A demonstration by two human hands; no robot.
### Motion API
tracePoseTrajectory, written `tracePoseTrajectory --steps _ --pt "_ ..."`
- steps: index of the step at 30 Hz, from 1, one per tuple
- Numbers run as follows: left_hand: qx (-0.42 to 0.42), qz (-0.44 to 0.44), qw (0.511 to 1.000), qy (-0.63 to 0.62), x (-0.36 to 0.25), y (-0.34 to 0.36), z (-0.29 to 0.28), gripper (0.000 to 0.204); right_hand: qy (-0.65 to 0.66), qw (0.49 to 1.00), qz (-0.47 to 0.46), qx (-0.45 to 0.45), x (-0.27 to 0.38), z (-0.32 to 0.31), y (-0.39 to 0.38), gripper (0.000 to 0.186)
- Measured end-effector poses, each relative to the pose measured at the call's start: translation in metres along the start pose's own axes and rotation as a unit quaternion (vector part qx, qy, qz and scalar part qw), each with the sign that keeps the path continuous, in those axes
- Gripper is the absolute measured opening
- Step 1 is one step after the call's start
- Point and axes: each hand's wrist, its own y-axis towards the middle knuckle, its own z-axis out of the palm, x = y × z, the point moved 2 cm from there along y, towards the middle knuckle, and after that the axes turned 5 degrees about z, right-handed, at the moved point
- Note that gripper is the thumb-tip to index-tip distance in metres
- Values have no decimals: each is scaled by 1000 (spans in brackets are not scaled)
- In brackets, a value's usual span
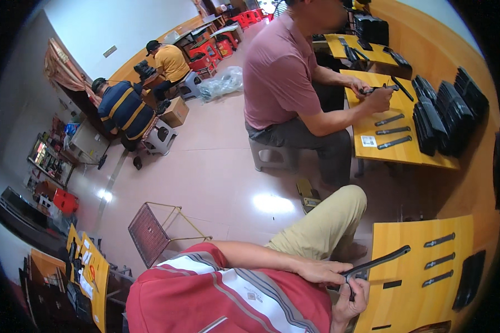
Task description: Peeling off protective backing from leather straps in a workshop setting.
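My left hand (pixel 321 271), its forearm coming out of a red sleeve, has its fingers closed on a long black bar-shaped part (pixel 379 260). Just below it my right hand (pixel 354 298) pinches the same end of that part. The far end reaches up and to the right over the near edge of a yellow board table (pixel 419 305). Three short black bars (pixel 439 259) lie in a row on the table's right side. Closer to my hands is a small black strip (pixel 392 284). My fingers partly hide the gripped end, so its shape is unclear.
Black pieces (pixel 469 280) lie at the table's right edge. Ahead, a person in a pink shirt (pixel 280 77) works at another yellow table (pixel 394 151) with stacked black parts (pixel 444 114). Two people sit farther back. A wire-legged stool (pixel 150 236) stands to my left.
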Motion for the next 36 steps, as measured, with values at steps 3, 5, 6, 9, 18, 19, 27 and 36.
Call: tracePoseTrajectory --steps 3,5,6,9,18,19,27,36 --pt "16 -37 998 -57 1 -3 0 29 6 1000 -14 -2 5 3 0 12" --pt "-2 8 997 -82 12 -2 1 22 -6 1000 -20 -1 8 5 0 11" --pt "-1 8 996 -84 13 -2 1 22 -18 1000 -22 -3 10 5 -2 10" --pt "3 -13 994 -104 8 -3 2 21 -36 999 -40 2 15 4 -2 9" --pt "76 13 991 107 -6 -7 -8 31 -70 990 109 -51 11 -38 5 7" --pt "103 -35 989 102 -15 -9 -12 30 -94 976 138 -137 5 -61 12 5" --pt "84 -170 981 -51 -6 -8 -38 25 -54 772 28 -632 47 -300 -20 14" --pt "143 -133 968 -158 4 30 -15 53 -455 778 53 -431 -23 -280 -23 13"
